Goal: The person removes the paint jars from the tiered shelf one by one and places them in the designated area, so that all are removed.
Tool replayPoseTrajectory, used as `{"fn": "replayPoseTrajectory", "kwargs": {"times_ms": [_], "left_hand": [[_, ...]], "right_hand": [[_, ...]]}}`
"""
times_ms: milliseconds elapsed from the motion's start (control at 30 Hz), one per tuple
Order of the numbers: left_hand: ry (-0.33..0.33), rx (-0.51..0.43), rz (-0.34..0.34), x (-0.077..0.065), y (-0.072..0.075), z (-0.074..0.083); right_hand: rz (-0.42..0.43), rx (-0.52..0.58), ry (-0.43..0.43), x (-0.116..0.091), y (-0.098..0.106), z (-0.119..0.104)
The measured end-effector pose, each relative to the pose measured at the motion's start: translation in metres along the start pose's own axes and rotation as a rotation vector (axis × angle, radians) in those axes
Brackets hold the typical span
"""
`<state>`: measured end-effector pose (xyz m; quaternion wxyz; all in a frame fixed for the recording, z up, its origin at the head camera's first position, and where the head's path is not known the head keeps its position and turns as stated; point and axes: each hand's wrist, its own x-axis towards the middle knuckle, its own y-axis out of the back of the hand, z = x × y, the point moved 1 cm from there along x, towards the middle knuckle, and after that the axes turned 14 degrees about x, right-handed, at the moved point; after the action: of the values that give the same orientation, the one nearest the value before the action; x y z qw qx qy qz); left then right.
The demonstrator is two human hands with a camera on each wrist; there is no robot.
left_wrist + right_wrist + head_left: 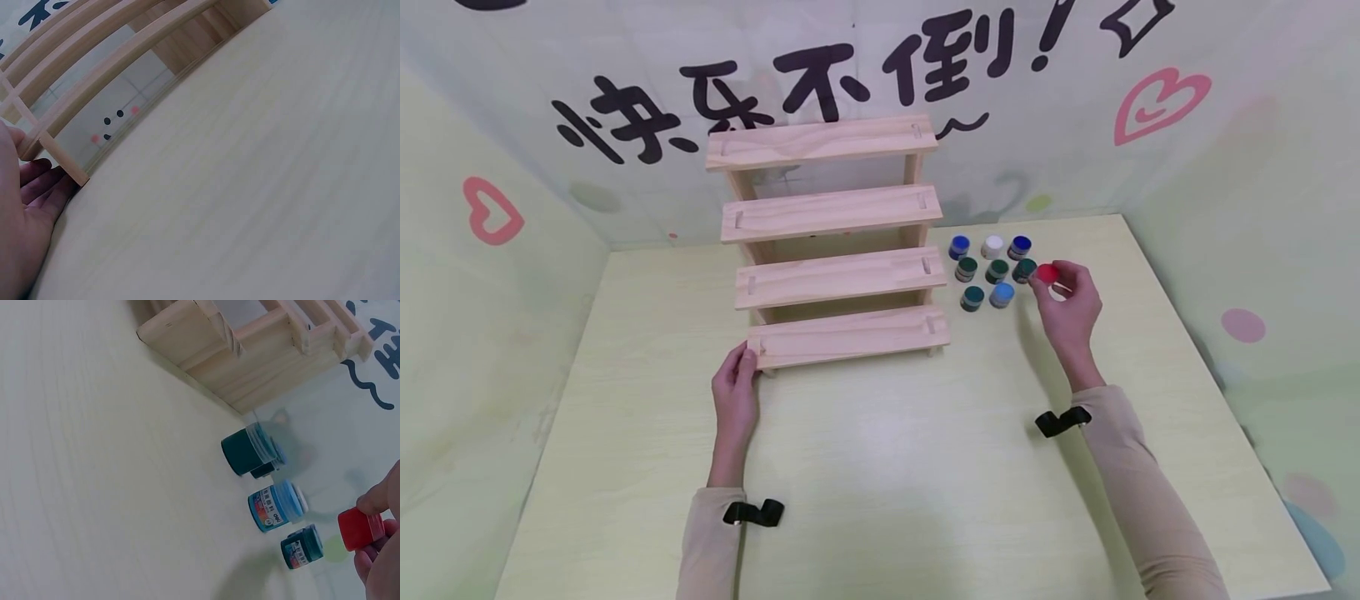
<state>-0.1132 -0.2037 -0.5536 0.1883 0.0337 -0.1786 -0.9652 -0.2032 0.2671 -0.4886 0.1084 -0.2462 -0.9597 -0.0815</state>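
My left hand (735,392) grips the left end of the lowest plank of a four-tier wooden display rack (850,337). In the left wrist view its thumb lies at the plank's end, with the fingers (47,181) under it beside the rack's leg. A small red paint jar (359,529) is pinched between the thumb and fingers of my right hand (1070,307). That hand is just right of a cluster of paint jars; a dark green jar (1024,270) is nearest, and a light blue jar (1002,295) stands at the front.
Right of the rack, the cluster also includes a white jar (992,247), a blue jar (959,247) and several green ones. Behind the pale table (880,467) hangs a printed backdrop (1052,100), and side panels border it left and right.
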Motion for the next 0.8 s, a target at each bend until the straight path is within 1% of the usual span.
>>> {"fn": "replayPoseTrajectory", "kwargs": {"times_ms": [233,567,800], "left_hand": [[0.004,-0.003,0.006,0.0,0.0,0.0],[-0.006,-0.008,-0.009,0.0,0.0,0.001],[-0.003,-0.01,-0.007,0.0,0.0,0.001]], "right_hand": [[-0.018,-0.043,-0.108,0.001,0.003,0.012],[-0.043,-0.065,-0.181,0.0,0.0,0.022],[-0.087,-0.12,-0.268,-0.001,0.001,0.027]]}}
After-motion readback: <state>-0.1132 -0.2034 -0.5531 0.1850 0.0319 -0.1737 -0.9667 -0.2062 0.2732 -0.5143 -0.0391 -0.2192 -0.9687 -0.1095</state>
